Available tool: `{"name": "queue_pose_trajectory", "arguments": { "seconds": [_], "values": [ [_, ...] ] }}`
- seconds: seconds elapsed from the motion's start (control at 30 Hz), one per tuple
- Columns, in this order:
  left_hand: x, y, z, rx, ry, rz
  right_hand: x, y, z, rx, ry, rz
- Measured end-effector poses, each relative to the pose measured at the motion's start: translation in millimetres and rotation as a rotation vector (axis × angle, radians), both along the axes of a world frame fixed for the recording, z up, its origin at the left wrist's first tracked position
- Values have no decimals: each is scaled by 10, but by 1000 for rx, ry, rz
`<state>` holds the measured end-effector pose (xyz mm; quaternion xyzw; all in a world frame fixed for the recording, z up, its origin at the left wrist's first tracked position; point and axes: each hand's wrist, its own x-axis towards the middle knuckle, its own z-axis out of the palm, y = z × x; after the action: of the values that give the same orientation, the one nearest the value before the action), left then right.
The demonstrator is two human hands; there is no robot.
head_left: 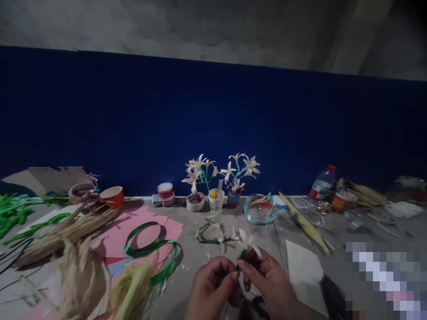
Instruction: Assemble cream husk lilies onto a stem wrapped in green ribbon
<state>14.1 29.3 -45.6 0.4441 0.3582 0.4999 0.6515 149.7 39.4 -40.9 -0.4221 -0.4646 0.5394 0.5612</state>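
A handmade white flower with a green-wrapped stem stands up between my hands near the table's front. My right hand pinches the stem just below the petals with thumb and fingers. Closed around the lower end of that green stem is my left hand, its fingertips almost meeting the right hand's. The bottom of the stem is hidden by my fingers. Just beyond the hands lies a ring of green stem with small white petals. Finished white flowers on green and blue stems stand in cups behind it.
Green ribbon curls over pink paper at left, near dried husks and an orange cup. Blue ribbon, a yellow-green husk and a plastic bottle lie or stand to the right. A blue partition backs the table.
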Motion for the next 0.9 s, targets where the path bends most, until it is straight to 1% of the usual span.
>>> {"name": "queue_pose_trajectory", "arguments": {
  "seconds": [0.1,0.2,0.3,0.37,0.47,0.6,0.67,0.7,0.8,0.9],
  "values": [
    [24,26,-49,-17,-22,30,-12,2,-34,-11,-35,-5],
    [15,76,-111,-45,-51,73,-13,-2,-107,-15,-99,11],
    [-67,148,-143,-89,-73,136,59,-2,-185,-31,-208,73],
    [-146,189,-131,-122,-96,175,188,9,-194,-34,-308,129],
    [-254,221,-75,-156,-136,237,505,41,-87,0,-486,166],
    [-372,250,-18,-144,-176,266,976,33,181,54,-672,105],
    [-421,273,-15,-117,-211,276,1128,-8,253,54,-781,60],
    [-437,281,-17,-104,-228,287,1170,-32,257,47,-834,48],
    [-419,273,-21,-73,-257,300,1157,-86,152,47,-912,74],
    [-308,237,-12,-48,-240,276,976,-90,-16,74,-933,173]
  ]
}}
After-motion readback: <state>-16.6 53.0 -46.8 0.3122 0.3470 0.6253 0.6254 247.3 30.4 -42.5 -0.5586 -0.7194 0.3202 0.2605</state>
